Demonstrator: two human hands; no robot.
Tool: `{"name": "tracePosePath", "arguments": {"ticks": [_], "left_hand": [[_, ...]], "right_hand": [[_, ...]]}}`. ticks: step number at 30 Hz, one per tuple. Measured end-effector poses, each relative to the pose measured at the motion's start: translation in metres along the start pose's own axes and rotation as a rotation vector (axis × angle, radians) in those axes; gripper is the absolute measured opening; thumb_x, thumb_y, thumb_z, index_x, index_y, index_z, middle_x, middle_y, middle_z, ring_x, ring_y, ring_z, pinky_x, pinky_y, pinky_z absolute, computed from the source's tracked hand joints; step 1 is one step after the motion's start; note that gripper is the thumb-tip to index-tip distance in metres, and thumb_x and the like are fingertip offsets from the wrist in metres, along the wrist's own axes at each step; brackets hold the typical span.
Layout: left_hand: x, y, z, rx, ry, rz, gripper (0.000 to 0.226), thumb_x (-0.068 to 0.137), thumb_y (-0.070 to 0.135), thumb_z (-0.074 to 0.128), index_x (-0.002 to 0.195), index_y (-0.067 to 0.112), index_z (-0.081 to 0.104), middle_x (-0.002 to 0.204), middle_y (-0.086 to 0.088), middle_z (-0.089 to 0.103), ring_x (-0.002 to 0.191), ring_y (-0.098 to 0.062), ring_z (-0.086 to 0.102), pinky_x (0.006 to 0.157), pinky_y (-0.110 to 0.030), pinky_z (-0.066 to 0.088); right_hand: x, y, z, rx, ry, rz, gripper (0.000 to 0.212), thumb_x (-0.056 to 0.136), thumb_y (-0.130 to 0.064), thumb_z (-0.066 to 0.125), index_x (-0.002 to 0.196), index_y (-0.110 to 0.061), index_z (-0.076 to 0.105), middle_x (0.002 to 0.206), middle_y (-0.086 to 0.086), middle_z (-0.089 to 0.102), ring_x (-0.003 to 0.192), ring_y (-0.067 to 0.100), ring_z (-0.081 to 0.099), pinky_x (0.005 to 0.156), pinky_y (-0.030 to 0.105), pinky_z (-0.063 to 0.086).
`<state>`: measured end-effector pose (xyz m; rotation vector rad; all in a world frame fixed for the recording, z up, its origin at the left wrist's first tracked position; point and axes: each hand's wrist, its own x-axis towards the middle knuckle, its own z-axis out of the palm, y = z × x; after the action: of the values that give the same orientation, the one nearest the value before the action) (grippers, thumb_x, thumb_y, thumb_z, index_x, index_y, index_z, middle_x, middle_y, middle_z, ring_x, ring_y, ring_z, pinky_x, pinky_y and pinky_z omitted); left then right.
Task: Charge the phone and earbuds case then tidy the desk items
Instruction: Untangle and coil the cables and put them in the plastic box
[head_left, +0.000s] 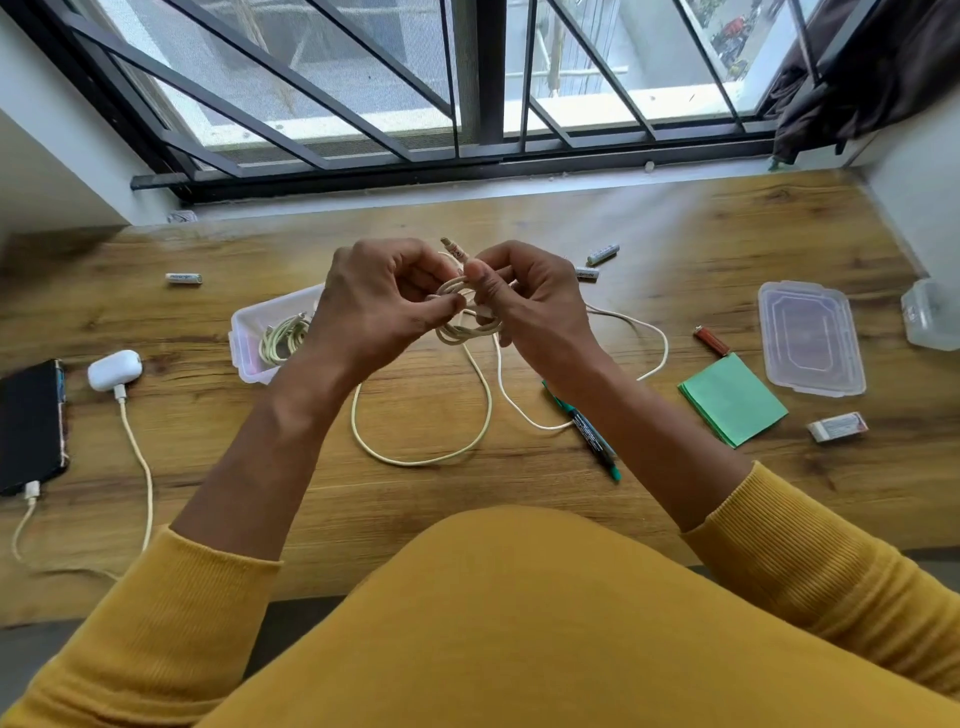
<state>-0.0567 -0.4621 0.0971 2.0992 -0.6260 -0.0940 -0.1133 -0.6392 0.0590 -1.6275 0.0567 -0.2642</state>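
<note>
Wooden desk (415, 519) carries phone (31, 421) and earbuds case (114, 369) left, box lid (810, 338) and green paper (732, 400) right

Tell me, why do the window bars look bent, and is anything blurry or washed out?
Head view: the wide-angle lens bows the window bars and desk edge; daylight through the window overexposes the outside; the left hand and right hand, coiling the white cable, look slightly soft.
</note>
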Motion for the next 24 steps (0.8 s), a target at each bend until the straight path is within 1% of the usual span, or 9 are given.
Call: {"name": "tracePosePath", "arguments": {"ticks": [2,4,7,11,14,16,18,22,24], "left_hand": [[-0.002,0.003,0.006,0.091,0.057,0.052,0.019,0.083,0.014,0.090,0.098,0.014,0.079,0.084,0.007,0.077,0.073,-0.003,0.075,0.067,-0.021,0.062],[-0.003,0.006,0.010,0.197,0.119,0.096,0.016,0.084,0.018,0.087,0.097,0.015,0.077,0.083,0.007,0.075,0.070,-0.002,0.072,0.065,-0.023,0.061],[-0.001,0.008,0.016,0.343,0.202,0.162,0.018,0.087,0.024,0.079,0.100,0.014,0.071,0.086,0.002,0.073,0.072,-0.014,0.070,0.067,-0.039,0.059],[-0.003,0.011,0.026,0.403,0.297,0.164,0.024,0.092,0.024,0.072,0.110,0.013,0.061,0.090,0.002,0.068,0.077,-0.025,0.067,0.069,-0.037,0.048],[-0.005,0.013,0.031,0.429,0.336,0.119,0.027,0.097,0.024,0.067,0.119,0.011,0.058,0.093,-0.005,0.069,0.081,-0.030,0.066,0.072,-0.033,0.035],[-0.006,0.014,0.032,0.439,0.336,0.099,0.029,0.100,0.025,0.065,0.124,0.011,0.057,0.094,-0.009,0.073,0.082,-0.033,0.069,0.071,-0.033,0.038],[-0.005,0.015,0.030,0.439,0.314,0.047,0.029,0.101,0.029,0.064,0.126,0.017,0.056,0.095,-0.008,0.078,0.084,-0.033,0.074,0.071,-0.036,0.048],[-0.004,0.009,0.022,0.106,0.225,-0.110,0.028,0.095,0.034,0.076,0.118,0.025,0.063,0.088,0.002,0.076,0.079,-0.018,0.075,0.073,-0.046,0.063],[-0.003,0.005,0.016,-0.120,0.157,-0.163,0.027,0.091,0.032,0.081,0.113,0.020,0.070,0.088,-0.005,0.076,0.081,-0.022,0.076,0.076,-0.053,0.065]], "right_hand": [[0.001,0.001,0.000,-0.099,0.037,-0.022,0.011,0.100,-0.027,0.073,0.093,-0.018,0.075,0.077,0.005,0.074,0.060,0.014,0.067,0.047,0.028,0.049],[0.004,0.003,0.000,-0.206,0.080,-0.046,0.011,0.099,-0.033,0.073,0.091,-0.024,0.076,0.079,-0.002,0.074,0.061,0.017,0.069,0.048,0.036,0.053],[0.007,0.002,0.002,-0.290,0.123,-0.084,0.013,0.099,-0.034,0.072,0.091,-0.024,0.076,0.080,-0.005,0.073,0.062,0.018,0.066,0.054,0.050,0.057],[0.007,-0.005,0.005,-0.307,0.178,-0.121,0.013,0.098,-0.030,0.074,0.089,-0.021,0.075,0.080,-0.008,0.071,0.056,0.004,0.055,0.054,0.032,0.045],[0.006,-0.007,0.009,-0.308,0.184,-0.137,0.013,0.097,-0.032,0.074,0.089,-0.022,0.074,0.082,-0.009,0.072,0.058,0.007,0.060,0.054,0.038,0.052],[0.006,-0.007,0.011,-0.263,0.171,-0.126,0.012,0.098,-0.032,0.073,0.091,-0.022,0.073,0.084,-0.006,0.073,0.061,0.018,0.069,0.057,0.048,0.058],[0.007,-0.008,0.011,-0.214,0.157,-0.124,0.011,0.099,-0.029,0.073,0.094,-0.019,0.072,0.085,-0.003,0.074,0.064,0.021,0.074,0.057,0.049,0.060],[0.003,-0.012,0.007,-0.118,0.126,-0.076,0.008,0.101,-0.019,0.071,0.100,-0.011,0.071,0.088,0.007,0.075,0.067,0.021,0.076,0.050,0.039,0.059],[0.002,-0.012,0.005,-0.061,0.124,-0.025,0.011,0.101,-0.018,0.071,0.102,-0.007,0.071,0.090,0.011,0.075,0.069,0.024,0.077,0.052,0.039,0.060]]}}
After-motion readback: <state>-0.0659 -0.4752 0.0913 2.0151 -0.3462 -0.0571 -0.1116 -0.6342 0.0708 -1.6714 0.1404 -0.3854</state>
